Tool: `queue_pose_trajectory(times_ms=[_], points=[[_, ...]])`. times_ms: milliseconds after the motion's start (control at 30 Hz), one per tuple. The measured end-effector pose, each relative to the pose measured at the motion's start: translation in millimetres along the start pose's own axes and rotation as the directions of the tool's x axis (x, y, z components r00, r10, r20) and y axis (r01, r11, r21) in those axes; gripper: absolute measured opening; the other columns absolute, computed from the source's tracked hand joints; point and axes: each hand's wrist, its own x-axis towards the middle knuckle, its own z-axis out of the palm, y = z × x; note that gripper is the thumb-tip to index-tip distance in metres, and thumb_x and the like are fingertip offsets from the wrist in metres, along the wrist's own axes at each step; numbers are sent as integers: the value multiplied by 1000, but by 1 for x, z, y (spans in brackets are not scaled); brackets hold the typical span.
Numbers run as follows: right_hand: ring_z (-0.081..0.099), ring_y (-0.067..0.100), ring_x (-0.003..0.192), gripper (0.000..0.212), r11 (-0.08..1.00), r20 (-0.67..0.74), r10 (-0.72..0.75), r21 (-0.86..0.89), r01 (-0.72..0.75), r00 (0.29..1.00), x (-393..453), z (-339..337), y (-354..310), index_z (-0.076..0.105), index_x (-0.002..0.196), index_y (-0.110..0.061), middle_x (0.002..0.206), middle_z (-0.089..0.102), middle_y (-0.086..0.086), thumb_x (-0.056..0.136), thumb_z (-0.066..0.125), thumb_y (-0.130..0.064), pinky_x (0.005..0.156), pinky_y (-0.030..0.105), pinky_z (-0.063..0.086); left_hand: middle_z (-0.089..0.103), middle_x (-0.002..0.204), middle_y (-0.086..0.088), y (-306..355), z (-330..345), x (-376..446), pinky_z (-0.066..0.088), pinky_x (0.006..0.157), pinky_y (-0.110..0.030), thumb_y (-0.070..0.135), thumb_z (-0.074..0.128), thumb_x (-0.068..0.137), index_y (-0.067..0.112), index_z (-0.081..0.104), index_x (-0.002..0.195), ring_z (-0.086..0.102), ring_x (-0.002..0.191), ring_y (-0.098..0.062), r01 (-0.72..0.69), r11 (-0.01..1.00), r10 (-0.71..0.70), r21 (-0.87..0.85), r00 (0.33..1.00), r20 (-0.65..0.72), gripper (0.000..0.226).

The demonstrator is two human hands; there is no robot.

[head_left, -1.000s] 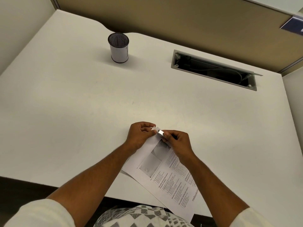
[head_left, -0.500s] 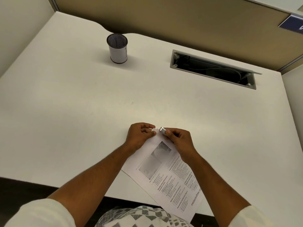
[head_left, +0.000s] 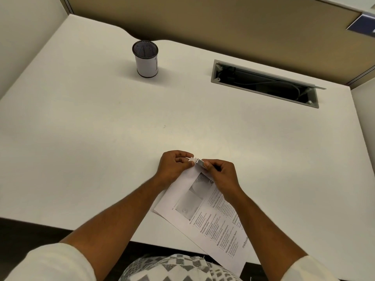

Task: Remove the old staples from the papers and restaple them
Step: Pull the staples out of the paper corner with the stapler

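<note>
My right hand (head_left: 222,175) has turned the small metal tool (head_left: 200,162) flatter against the papers' (head_left: 205,207) corner. My left hand (head_left: 175,165) pinches closer beside it.

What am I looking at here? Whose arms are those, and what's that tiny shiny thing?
There is no machine here. A person wears a camera on their head, so you look down at their own two arms, as if through their eyes.

They sit at a big white desk. On it lies a stack of white printed papers, hanging slightly over the near edge. The left hand pinches the far corner of the papers. The right hand presses a small shiny metal tool against that corner; it is probably for pulling out a staple, though the staple is too small to see.

Farther back stands a white cup with a dark mesh rim. To the right is a grey-framed slot in the desk with cables inside.
</note>
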Motion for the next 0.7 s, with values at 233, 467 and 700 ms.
queue_pose_trajectory(times_ms=[233, 467, 700], points=[[77, 19, 95, 16, 1000, 40, 22, -3, -22, 999, 2, -4, -2, 82, 102, -18, 97, 81, 1, 92, 75, -28, 88, 39, 62, 78, 89, -20, -1, 1, 1, 59, 80, -30, 10, 87, 78, 14, 79, 101, 73, 76, -15, -10, 1000, 11, 27, 1000, -10, 24], [77, 19, 97, 19, 1000, 55, -7, -10, 8, 998, -3, -4, 0, 80, 104, -21, 101, 81, 0, 89, 78, -33, 87, 43, 63, 81, 89, -11, 1, -1, 1, 63, 80, -33, 15, 88, 78, 18, 79, 99, 78, 85, -22, 9, 1000, -9, 11, 1000, -17, 23], [77, 22, 95, 16, 1000, 46, 16, 11, -17, 999, -1, -4, -2, 80, 103, -17, 98, 81, 3, 91, 77, -28, 85, 40, 63, 80, 88, -11, 3, -1, -1, 64, 76, -30, 14, 87, 79, 17, 79, 99, 77, 81, -18, 16, 1000, -16, -8, 1000, 9, 22]])
